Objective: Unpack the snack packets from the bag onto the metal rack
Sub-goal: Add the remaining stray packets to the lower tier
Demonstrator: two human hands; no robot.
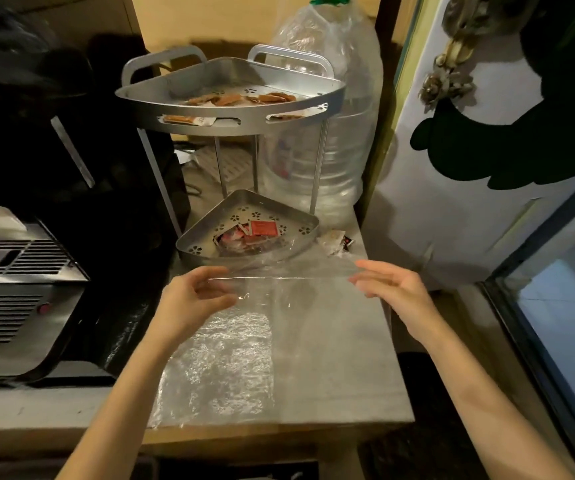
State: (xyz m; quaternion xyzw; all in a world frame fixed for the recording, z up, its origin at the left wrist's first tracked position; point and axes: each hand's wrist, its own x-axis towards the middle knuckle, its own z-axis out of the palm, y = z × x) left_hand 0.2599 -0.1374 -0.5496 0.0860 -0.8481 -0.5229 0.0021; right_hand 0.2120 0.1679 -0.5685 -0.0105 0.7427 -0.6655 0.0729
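A two-tier metal corner rack stands at the back of the grey counter. Brown snack packets lie on its upper shelf. Red packets lie in the lower tray. A clear plastic bag is stretched flat just above the counter in front of the rack. My left hand pinches its left edge and my right hand holds its right edge. The bag looks empty. A second crinkled clear sheet lies on the counter beneath it.
A large clear water bottle wrapped in plastic stands behind the rack on the right. A steel appliance with vents sits on the left. A small packet lies right of the lower tray. A white fridge door stands on the right.
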